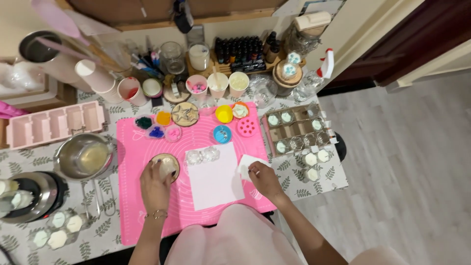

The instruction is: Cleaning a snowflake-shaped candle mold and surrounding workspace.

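My left hand [156,184] rests on a round wooden coaster [167,162] on the pink silicone mat [132,221], its fingers closed over a small pale piece on top of it. My right hand [265,177] pinches a small white paper or wipe [247,164] at the mat's right edge. Between the hands lies a white sheet of paper [215,181]. Two small clear glass pieces [202,156] sit just above the sheet.
A steel pot of pale wax [84,157] stands left of the mat. Small coloured cups [223,114], a star-pattern disc [185,114], a pink mould tray [54,122], a box of small jars [297,132] and dark bottles [240,49] crowd the table.
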